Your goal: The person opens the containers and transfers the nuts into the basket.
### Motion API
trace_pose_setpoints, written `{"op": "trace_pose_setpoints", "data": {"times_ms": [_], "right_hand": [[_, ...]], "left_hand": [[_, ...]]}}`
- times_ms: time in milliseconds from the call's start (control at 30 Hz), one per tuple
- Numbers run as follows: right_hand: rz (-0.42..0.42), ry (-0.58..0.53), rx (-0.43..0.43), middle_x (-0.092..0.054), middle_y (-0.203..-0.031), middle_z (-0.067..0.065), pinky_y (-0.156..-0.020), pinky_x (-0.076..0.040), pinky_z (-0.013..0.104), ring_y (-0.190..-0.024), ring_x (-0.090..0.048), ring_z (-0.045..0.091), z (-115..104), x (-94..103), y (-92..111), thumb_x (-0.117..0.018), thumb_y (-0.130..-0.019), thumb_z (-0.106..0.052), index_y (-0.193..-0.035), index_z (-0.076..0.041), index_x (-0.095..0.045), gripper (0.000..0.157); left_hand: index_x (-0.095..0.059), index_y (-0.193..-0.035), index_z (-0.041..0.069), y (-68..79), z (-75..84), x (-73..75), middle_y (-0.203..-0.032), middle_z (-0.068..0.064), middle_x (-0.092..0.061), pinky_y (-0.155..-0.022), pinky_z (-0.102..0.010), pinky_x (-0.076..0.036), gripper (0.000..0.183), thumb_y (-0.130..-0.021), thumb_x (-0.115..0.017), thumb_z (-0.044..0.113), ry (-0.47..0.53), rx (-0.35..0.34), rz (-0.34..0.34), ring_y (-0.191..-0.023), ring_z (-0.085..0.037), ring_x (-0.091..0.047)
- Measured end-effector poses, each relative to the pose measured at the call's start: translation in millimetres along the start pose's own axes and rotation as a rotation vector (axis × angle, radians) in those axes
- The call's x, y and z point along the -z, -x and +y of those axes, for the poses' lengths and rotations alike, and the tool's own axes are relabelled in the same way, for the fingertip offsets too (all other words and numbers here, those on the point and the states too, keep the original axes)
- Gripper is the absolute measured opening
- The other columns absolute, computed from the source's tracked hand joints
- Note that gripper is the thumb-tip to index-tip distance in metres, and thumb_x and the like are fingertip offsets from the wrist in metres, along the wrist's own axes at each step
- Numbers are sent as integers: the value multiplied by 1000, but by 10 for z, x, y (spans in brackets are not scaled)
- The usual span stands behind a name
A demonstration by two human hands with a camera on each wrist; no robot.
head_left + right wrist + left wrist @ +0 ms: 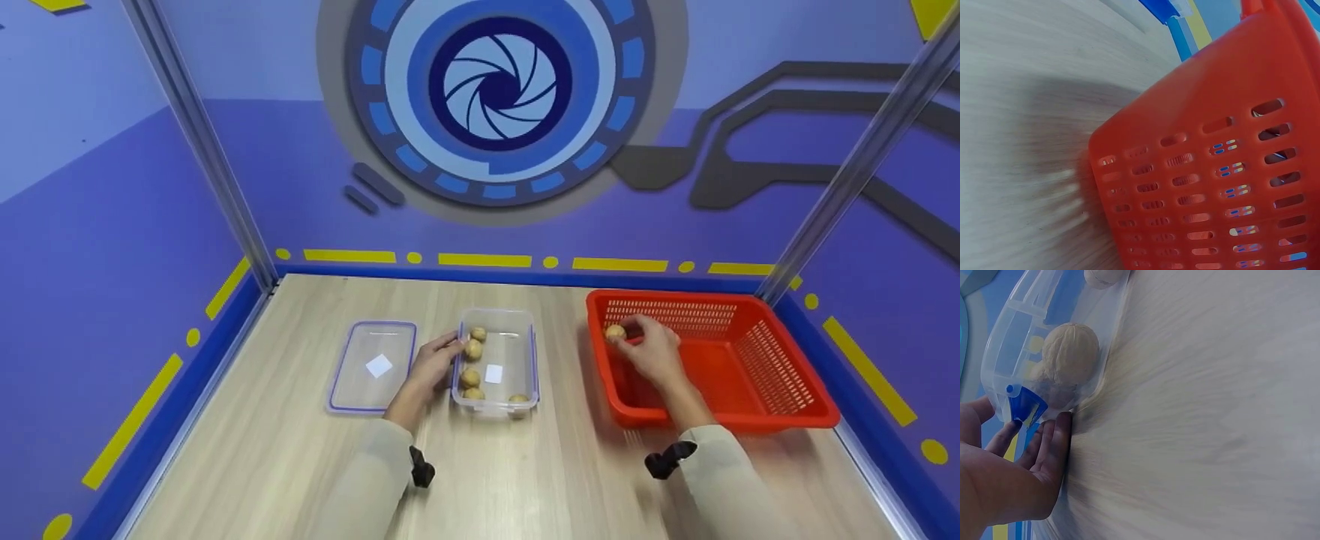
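My left hand point(435, 364) reaches the left side of a clear plastic container point(510, 319), its fingertips point(1062, 424) touching the outer wall by a blue latch point(1026, 405). Several walnuts point(473, 349) lie in that container, most along its left side; one walnut point(519, 400) is at the front right. Over the left part of a red plastic basket point(716, 420), my right hand point(652, 352) pinches a walnut point(615, 332) between thumb and fingers. In the right wrist view the slotted wall of the basket point(1185, 112) hides that hand.
A clear lid point(352, 375) with a purple-blue edge and a white square lies on the wooden table point(247, 457), left of the container. Inside the container is another white square point(493, 373). Printed panels point(292, 172) enclose the table at the back and sides.
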State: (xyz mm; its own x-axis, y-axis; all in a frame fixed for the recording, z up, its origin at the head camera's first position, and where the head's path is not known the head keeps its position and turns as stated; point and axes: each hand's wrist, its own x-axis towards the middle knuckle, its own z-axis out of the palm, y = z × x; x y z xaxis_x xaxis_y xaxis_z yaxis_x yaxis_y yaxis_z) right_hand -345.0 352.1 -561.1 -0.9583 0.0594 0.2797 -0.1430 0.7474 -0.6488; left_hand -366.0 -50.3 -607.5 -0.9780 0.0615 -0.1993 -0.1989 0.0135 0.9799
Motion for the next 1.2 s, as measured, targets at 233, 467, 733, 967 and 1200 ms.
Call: {"op": "trace_pose_setpoints", "data": {"times_ms": [233,467,733,967,1200], "right_hand": [[14,-3,20,-75,-110,17,-109,-29,62,-107,-69,37,23,8,0,-85,-93,-21,-117,-1,-72,34],[2,-4,17,-74,-113,19,-111,-29,62,-109,-69,39,19,3,1,-83,-94,-20,-119,2,-71,35],[16,13,6,-73,-115,20,-112,-36,61,-109,-67,39,3,13,8,-82,-95,-19,-122,2,-70,36],[53,-17,36,-73,-115,18,-99,-52,55,-106,-68,36,-93,45,0,-81,-97,-21,-125,0,-71,37],[110,-89,89,-73,-115,15,-102,-52,53,-108,-68,34,-331,42,62,-83,-95,-18,-124,0,-71,36]], "left_hand": [[-55,-154,6,-1,-16,-9,-143,-19,-63,-96,-41,-56,51,-107,-62,24,34,9,-17,-129,-35,-60],[-56,-154,8,0,-19,-9,-146,-18,-62,-106,-44,-51,50,-107,-63,24,27,17,0,-131,-30,-57],[-55,-154,6,7,-5,-9,-148,-20,-60,-114,-47,-45,52,-107,-63,25,21,9,1,-135,-31,-55],[-57,-153,9,-6,-19,6,-150,-18,-59,-112,-46,-46,50,-107,-64,26,26,8,1,-132,-28,-56],[-55,-153,6,-6,-34,-14,-153,-17,-57,-113,-45,-45,50,-108,-62,27,-15,-27,2,-139,-32,-51]]}}
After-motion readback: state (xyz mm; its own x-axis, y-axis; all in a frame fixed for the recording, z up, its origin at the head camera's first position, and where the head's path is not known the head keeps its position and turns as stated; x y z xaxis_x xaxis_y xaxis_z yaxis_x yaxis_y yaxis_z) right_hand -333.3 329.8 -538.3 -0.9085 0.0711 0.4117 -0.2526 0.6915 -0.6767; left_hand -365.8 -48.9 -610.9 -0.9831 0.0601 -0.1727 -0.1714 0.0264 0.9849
